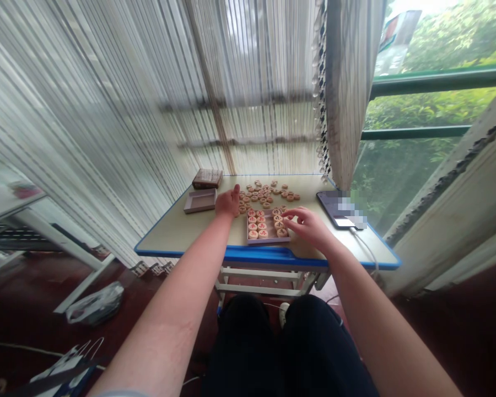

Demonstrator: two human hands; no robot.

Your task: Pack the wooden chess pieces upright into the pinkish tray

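An open shallow box [268,241] sits near the table's front edge. Red-marked Chinese chess pieces [263,234] fill two columns on its left side, and dark-marked Chinese chess pieces [281,232] stand in a column along its right. My right hand [308,225] reaches over the box's right edge, with thumb and forefinger closed about a Chinese chess piece [277,218] in that column. My left hand [227,203] is curled beside the scattered Chinese chess pieces [262,196], thumb raised. Its other fingers are mostly hidden, so what they hold does not show.
An empty box half [200,201] lies at the table's left, with a brown patterned box [207,178] behind it. A phone [341,209] with a white cable [366,245] rests on the right. String curtains [264,121] hang behind the blue-edged table [169,234].
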